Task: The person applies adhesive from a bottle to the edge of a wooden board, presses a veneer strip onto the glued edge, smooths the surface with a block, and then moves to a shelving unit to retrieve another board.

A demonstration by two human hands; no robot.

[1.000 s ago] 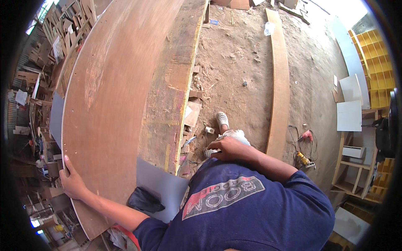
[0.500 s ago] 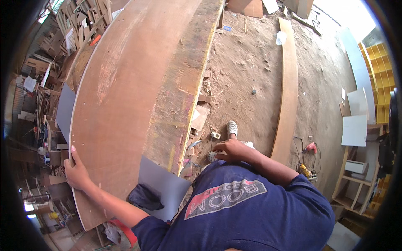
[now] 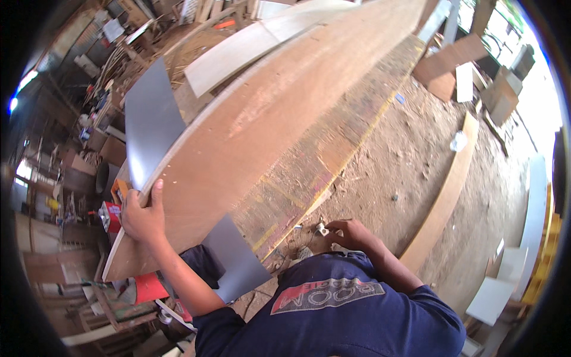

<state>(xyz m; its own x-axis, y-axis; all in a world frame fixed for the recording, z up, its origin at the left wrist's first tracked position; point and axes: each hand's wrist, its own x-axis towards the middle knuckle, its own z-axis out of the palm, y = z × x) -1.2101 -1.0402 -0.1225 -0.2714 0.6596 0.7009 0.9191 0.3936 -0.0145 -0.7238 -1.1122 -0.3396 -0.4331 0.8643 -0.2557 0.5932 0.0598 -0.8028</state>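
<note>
A long brown plywood sheet (image 3: 256,137) slants across the worktable, pale scuffs on its face. My left hand (image 3: 143,217) grips its left edge near the close end, thumb on top and the other fingers partly hidden beyond the edge. Bare tabletop (image 3: 315,157), stained and yellow-edged, shows along the sheet's right side. My right hand (image 3: 352,234) hangs low in front of my body, fingers loosely bent and apart, with nothing visible in them. Beyond it on the ground is a small white electrical socket (image 3: 322,229).
Grey panels (image 3: 151,119) jut past the sheet's left edge, and another grey panel (image 3: 238,256) lies by a dark cloth (image 3: 202,266). Pale boards (image 3: 238,56) are at the far left. A long plank (image 3: 443,196) lies on the dusty ground; a red can (image 3: 110,215) stands beyond my left hand.
My view has turned left, so the sheet now slants toward the upper right and pale boards show beyond it. My left hand keeps its hold on the edge; my right stays low and empty.
</note>
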